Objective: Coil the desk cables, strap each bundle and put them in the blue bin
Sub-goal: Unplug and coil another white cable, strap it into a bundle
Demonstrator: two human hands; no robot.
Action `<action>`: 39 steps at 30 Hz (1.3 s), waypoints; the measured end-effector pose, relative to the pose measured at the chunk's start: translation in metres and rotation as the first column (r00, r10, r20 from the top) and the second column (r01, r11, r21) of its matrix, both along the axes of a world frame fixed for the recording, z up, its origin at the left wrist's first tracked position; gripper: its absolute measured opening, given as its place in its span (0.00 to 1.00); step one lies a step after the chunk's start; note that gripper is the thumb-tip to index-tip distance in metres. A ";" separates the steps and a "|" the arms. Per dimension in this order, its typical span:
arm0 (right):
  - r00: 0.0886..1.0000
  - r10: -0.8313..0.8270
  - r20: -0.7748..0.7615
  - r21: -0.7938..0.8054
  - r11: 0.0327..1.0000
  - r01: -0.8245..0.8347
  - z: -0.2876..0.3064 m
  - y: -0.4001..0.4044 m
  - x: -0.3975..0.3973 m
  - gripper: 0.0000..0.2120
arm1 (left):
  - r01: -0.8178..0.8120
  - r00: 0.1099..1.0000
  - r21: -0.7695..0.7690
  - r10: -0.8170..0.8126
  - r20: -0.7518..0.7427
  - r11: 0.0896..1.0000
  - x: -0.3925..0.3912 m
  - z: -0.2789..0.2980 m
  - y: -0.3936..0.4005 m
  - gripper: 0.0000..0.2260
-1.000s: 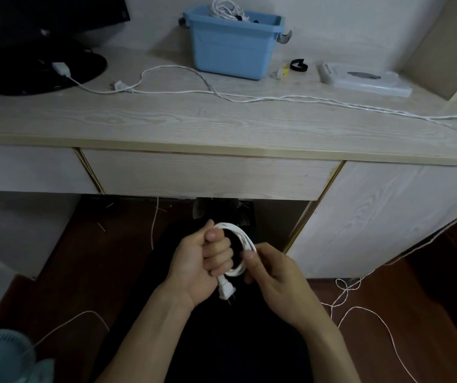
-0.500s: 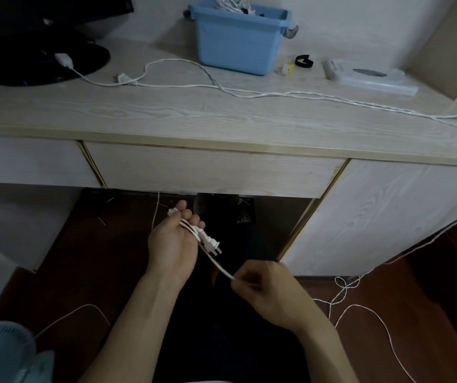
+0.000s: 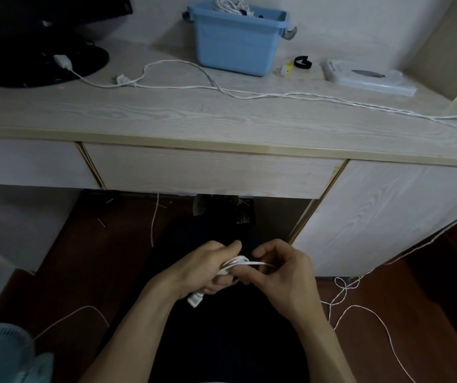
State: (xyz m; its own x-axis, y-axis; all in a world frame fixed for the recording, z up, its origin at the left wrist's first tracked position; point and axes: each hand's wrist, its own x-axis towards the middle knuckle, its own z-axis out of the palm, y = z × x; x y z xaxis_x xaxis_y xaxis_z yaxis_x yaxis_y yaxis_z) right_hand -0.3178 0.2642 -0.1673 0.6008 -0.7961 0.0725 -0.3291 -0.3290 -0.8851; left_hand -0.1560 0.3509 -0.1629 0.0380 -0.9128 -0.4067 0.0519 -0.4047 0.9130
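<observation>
Over my lap, below the desk, my left hand (image 3: pixel 201 272) grips a small coil of white cable (image 3: pixel 235 263), and its plug (image 3: pixel 195 299) hangs out under the palm. My right hand (image 3: pixel 285 272) pinches the cable strand that runs off the coil to the right. The blue bin (image 3: pixel 235 45) stands at the back of the desk with white coiled cable showing above its rim. A black strap (image 3: pixel 303 62) lies on the desk right of the bin. Another long white cable (image 3: pixel 249 94) snakes across the desk top.
A black monitor base (image 3: pixel 42 64) sits at the desk's back left, a flat white device (image 3: pixel 368 78) at the back right. Loose white cable (image 3: pixel 359 308) trails on the brown floor to the right, more at the left. A drawer front (image 3: pixel 210 172) faces me.
My hands have come back together. The left hand now holds the loops bunched with the plug hanging below it, and the right hand has drawn in close beside it.
</observation>
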 end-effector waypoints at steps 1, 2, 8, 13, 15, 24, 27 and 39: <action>1.000 0.012 0.013 0.027 1.000 -0.012 -0.001 -0.001 -0.001 0.20 | 0.055 0.998 0.026 -0.056 0.031 0.998 0.002 0.001 0.002 0.25; 0.999 0.027 0.032 0.044 0.999 -0.028 -0.001 -0.001 -0.001 0.19 | 0.094 0.993 0.045 -0.097 0.066 0.995 0.004 0.003 0.004 0.25; 0.979 0.019 0.203 0.116 0.992 -0.044 -0.004 0.003 0.004 0.11 | -0.116 0.966 -0.077 0.095 -0.239 0.990 0.011 -0.002 0.008 0.21; 0.975 0.056 0.214 0.208 0.973 -0.101 -0.001 0.002 0.005 0.12 | -0.391 0.795 -0.045 0.313 -0.520 0.919 -0.004 -0.008 0.002 0.19; 0.976 0.071 0.205 0.273 0.954 -0.127 -0.001 0.000 0.004 0.12 | -0.463 0.708 -0.019 0.357 -0.610 0.886 -0.009 -0.009 -0.001 0.19; 0.979 0.197 0.058 0.289 0.935 -0.205 -0.008 -0.008 -0.003 0.08 | -0.667 0.400 -0.006 0.351 -0.846 0.745 -0.003 0.001 -0.009 0.18; 0.981 0.192 0.015 0.248 0.950 -0.189 -0.011 -0.006 0.000 0.09 | -0.694 0.420 -0.014 0.389 -0.820 0.719 -0.003 0.002 -0.008 0.17; 0.989 0.067 0.132 0.436 0.892 -0.118 -0.002 0.018 0.016 0.14 | -0.822 0.448 -0.039 0.602 -0.661 0.569 -0.022 0.002 -0.017 0.28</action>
State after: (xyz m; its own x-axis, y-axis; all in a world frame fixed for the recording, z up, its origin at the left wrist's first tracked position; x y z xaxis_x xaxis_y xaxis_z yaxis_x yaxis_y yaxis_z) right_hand -0.3019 0.2817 -0.1694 0.6818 -0.7028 -0.2030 -0.2079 0.0799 -0.9749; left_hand -0.1775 0.3342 -0.1610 0.6238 -0.7240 -0.2945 0.6773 0.3128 0.6659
